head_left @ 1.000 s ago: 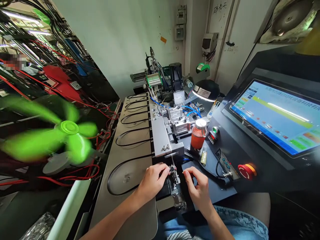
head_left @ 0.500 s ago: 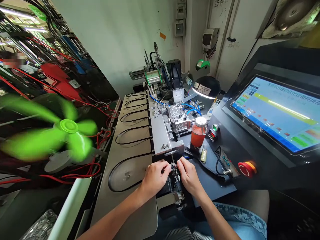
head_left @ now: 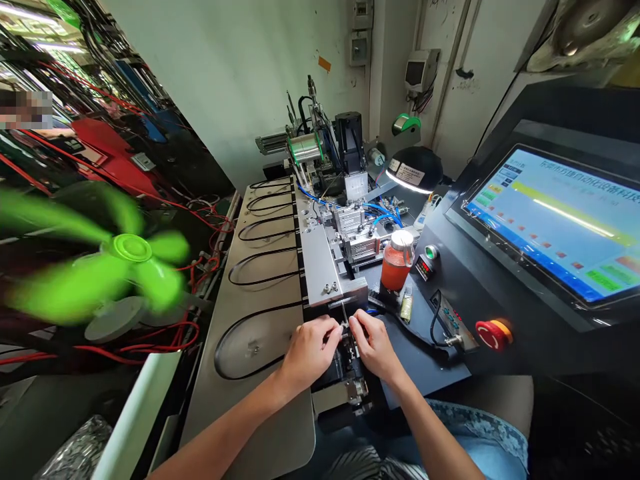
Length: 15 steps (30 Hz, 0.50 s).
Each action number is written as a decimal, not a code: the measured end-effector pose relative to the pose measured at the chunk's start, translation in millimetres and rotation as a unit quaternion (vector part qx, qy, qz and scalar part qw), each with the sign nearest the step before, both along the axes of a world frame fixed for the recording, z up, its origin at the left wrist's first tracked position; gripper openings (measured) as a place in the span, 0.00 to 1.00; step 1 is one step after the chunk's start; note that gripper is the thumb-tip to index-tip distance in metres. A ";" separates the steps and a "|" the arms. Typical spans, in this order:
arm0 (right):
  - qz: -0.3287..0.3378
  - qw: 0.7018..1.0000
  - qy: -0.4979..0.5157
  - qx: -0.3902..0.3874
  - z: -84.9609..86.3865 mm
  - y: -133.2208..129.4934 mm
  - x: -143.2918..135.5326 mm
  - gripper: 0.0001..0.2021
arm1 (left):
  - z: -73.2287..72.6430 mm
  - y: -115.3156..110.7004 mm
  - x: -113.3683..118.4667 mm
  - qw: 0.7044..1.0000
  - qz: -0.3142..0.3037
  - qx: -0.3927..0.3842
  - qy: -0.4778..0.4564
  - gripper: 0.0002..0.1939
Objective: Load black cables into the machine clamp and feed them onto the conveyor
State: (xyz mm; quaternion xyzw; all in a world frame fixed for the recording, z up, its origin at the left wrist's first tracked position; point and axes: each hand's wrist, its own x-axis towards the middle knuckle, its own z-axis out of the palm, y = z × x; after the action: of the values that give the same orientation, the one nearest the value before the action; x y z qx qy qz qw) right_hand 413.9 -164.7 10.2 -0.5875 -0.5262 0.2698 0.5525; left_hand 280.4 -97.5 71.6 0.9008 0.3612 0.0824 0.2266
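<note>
left hand (head_left: 311, 350) and right hand (head_left: 374, 345) pinch closed over the small silver-and-black metal fixture (head_left: 354, 360), likely for precision; can't tell what they grip. leftward, black looped cables (head_left: 245, 379) lie spaced across the flat grey plate (head_left: 270, 433), presumably avoiding tangles.

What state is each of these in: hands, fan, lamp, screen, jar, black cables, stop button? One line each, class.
Left hand: fingertips pinched together.
Right hand: fingertips pinched together, beside the left.
Green fan: spinning, blades blurred.
Lamp: lit.
Screen: on.
Red jar: upright, lid on.
Black cables: looped on the plate.
Red stop button: pressed or not, cannot tell.
</note>
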 end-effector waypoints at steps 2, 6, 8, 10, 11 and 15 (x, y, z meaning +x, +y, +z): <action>-0.003 1.000 0.011 0.006 -2.1 0.0 -2.5 0.14 | -1.9 -1.1 -3.0 1.000 -0.008 0.023 -0.008 0.12; -0.025 0.999 0.032 0.016 -8.1 -0.6 -8.3 0.13 | -4.0 -4.6 -13.2 0.990 -0.038 0.119 -0.063 0.08; -0.032 0.999 0.039 0.018 -9.8 -0.7 -9.9 0.13 | -4.5 -5.3 -17.9 0.979 -0.084 0.166 -0.079 0.11; -0.034 0.998 0.045 0.019 -10.3 -0.6 -10.8 0.14 | -5.4 -5.3 -20.4 0.968 -0.124 0.206 -0.078 0.14; -0.035 0.998 0.048 0.019 -10.3 -0.5 -11.2 0.14 | -6.0 -5.3 -20.7 0.962 -0.132 0.226 -0.075 0.15; -0.044 0.997 0.057 0.015 -10.8 0.3 -13.1 0.14 | -6.4 -7.6 -16.5 0.947 -0.139 0.288 -0.029 0.15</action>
State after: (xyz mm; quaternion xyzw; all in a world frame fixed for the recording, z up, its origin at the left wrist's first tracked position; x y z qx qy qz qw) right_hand 400.8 -164.4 -0.7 -0.5855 -0.4715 0.2708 0.6013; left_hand 263.9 -105.0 65.2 0.9661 0.1867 0.1766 -0.0233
